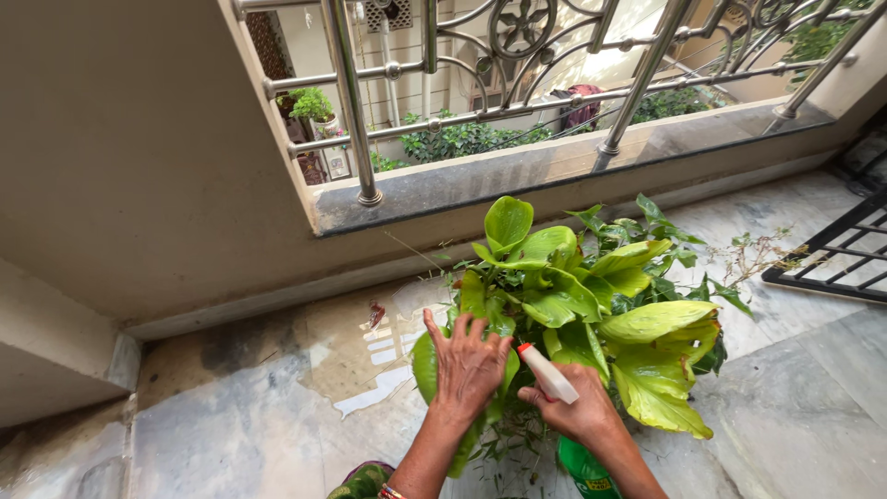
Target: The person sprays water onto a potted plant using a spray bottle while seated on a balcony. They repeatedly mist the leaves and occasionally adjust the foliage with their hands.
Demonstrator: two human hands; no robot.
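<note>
Two hands work over a leafy plant (591, 305) that sits on the balcony floor just inside the low parapet. The right hand (582, 411) is wrapped around a spray bottle (564, 407); its white nozzle with a red tip points up and left toward the foliage, while the green body shows only below the wrist and is cut off by the lower edge of the view. The left hand (469, 365) is open, fingers spread, resting flat on the leaves at the plant's near left side.

The leaves are broad, glossy and oval, bright yellow-green, with smaller, darker, pointed foliage at the back right and a few thin dry twigs beyond. The pot is hidden under the leaves and hands, so its shape and colour cannot be told. A bit of patterned fabric and a bangle show at the left wrist, mostly cropped.

The marble floor (785, 407) is grey-veined and smooth, and a shallow puddle (365, 356) lies left of the plant, mirroring the light. A dark stone ledge caps the parapet, and a polished steel railing (517, 55) with curled scrollwork stands on it. A black metal grille (845, 249) lies at the right, partly out of view.
</note>
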